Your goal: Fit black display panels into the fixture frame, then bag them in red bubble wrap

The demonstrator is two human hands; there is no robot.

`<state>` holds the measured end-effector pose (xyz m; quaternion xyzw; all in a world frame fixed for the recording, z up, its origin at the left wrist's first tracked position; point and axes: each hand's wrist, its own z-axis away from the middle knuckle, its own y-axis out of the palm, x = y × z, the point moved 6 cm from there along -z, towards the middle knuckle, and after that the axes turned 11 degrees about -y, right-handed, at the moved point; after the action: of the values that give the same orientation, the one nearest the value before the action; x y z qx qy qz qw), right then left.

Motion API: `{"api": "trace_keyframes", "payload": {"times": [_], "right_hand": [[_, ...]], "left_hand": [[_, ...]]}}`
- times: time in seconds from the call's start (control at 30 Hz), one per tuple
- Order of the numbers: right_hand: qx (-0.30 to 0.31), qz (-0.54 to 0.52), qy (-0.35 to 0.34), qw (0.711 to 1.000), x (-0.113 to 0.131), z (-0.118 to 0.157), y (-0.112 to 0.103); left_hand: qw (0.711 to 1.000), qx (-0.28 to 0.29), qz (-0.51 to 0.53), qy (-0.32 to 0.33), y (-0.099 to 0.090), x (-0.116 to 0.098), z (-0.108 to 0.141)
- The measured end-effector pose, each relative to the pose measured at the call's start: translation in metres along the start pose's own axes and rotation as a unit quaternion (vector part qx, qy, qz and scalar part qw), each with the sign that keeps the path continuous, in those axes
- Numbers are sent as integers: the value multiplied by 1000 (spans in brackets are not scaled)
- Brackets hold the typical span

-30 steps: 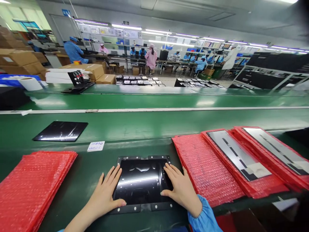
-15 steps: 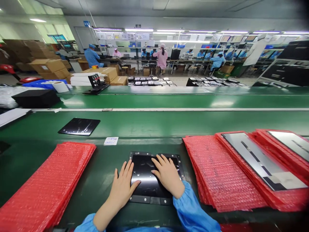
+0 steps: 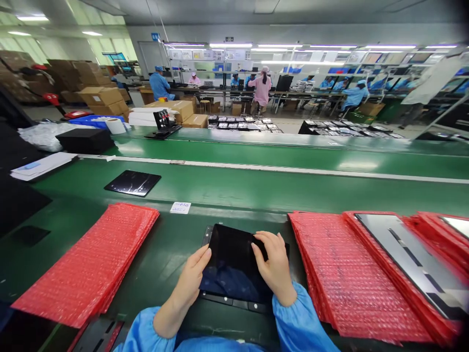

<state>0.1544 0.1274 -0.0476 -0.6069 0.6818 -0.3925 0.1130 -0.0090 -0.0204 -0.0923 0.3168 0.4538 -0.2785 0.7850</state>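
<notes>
A glossy black screen panel [image 3: 234, 264] is lifted and tilted a little above a black frame with light round dots [image 3: 227, 300]. My left hand [image 3: 192, 269] pinches the panel's left edge between thumb and fingers. On the other side my right hand [image 3: 273, 261] is closed over the panel's upper right edge, its fingertips curled there. The frame's lower strip and upper left corner show; the panel covers its middle.
Red bubble-wrap sleeves [image 3: 95, 259] lie stacked on the left, and more red sleeves [image 3: 351, 278] on the right, with a silver-backed panel [image 3: 410, 259] on top. Another black panel [image 3: 134, 183] and a paper label [image 3: 180, 208] lie on the green bench. People work far behind.
Both hands lay flat on the panel inside the frame; now they grip its edges and the panel is raised and tilted off the frame. The camera view has turned slightly left.
</notes>
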Motion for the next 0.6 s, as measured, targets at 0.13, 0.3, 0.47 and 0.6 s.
{"api": "trace_keyframes", "payload": {"times": [0.13,0.3,0.47,0.6], "right_hand": [[-55,-48,59,996,-9,18,-34],[-80,-175,221,956,-38,56,-64],[58,-362,289,884,-27,77,-48],[101,-395,271,872,-5,76,-42]], "left_hand": [[993,51,97,-45,1,-9,3],[978,17,199,-68,-24,-15,-6],[963,25,259,-72,-35,-16,-13],[957,19,278,-83,-37,-9,-17]]}}
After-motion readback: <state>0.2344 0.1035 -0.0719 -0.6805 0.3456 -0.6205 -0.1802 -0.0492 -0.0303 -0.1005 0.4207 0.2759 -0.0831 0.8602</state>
